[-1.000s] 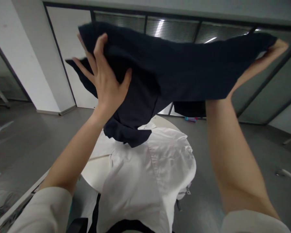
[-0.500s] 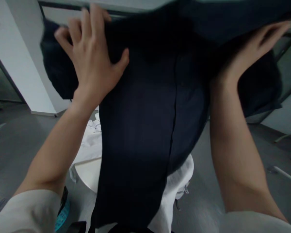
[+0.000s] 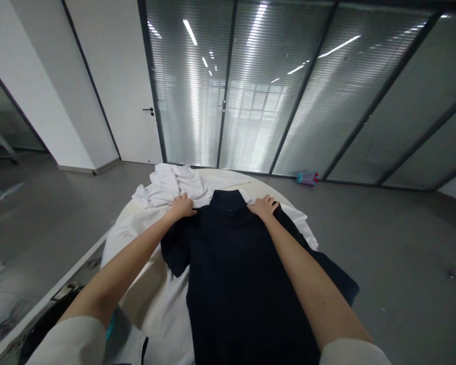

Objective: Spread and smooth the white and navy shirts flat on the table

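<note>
You've got the dark navy shirt (image 3: 243, 274) laid out over the round surface (image 3: 213, 177), collar at the far end, body running down toward you. Your left hand (image 3: 182, 207) is at one shoulder, thumb on the cloth; your right hand (image 3: 265, 207) is at the other, fingers spread a little. Whether either is pinching fabric, you can't tell from here. White garments (image 3: 175, 185) lie beneath and around the shirt, bunched up just beyond your left hand. One dark sleeve hangs out past the surface on your right.
</note>
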Demonstrator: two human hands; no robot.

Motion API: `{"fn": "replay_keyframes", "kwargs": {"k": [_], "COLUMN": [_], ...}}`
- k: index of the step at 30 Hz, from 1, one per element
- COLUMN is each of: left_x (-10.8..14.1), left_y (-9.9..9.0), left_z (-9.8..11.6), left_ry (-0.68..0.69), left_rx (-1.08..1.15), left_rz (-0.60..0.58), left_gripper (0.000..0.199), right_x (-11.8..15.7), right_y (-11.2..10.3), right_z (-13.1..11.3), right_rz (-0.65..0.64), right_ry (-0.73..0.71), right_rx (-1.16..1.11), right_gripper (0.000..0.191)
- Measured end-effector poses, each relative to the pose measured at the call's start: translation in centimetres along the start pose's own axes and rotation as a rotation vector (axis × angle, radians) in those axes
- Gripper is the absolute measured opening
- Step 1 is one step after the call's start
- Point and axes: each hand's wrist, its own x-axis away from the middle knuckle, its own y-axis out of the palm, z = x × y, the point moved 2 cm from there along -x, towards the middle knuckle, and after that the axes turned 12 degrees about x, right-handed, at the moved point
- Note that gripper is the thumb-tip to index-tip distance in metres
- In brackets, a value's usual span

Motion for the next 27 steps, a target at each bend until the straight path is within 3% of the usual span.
{"fn": "replay_keyframes", "kwargs": {"k": [3, 7, 13, 21, 27], "left_x": [-2.2, -5.2, -6.2, -7.8, -8.6], "left_y": [1.0, 3.1, 5.6, 4.7, 7.0], "left_z": [0.5, 2.0, 3.8, 6.2, 6.8], "left_ry": [0.045, 0.109, 0.171, 0.183, 0.172], "left_rx": [0.039, 0.150, 0.265, 0.294, 0.203], "left_rz": [-0.012, -0.038, 0.061, 0.213, 0.184], "left_gripper": [0.039, 0.039, 0.019, 0.021, 0.019], "right_x": [-1.1, -1.9, -1.6, -2.9, -3.4], "right_y": [-0.3, 0.4, 2.2, -0.7, 0.0], "right_z": [-1.2, -2.8, -2.7, -1.9, -2.2], "right_rz": [0.156, 0.025, -0.010, 0.199, 0.178], "right_ry": [-0.154, -0.329, -0.259, -0.184, -0.224], "right_rx": [0.096, 0.029, -0.003, -0.126, -0.002], "right_gripper": [0.045, 0.038, 0.038, 0.023, 0.026]}}
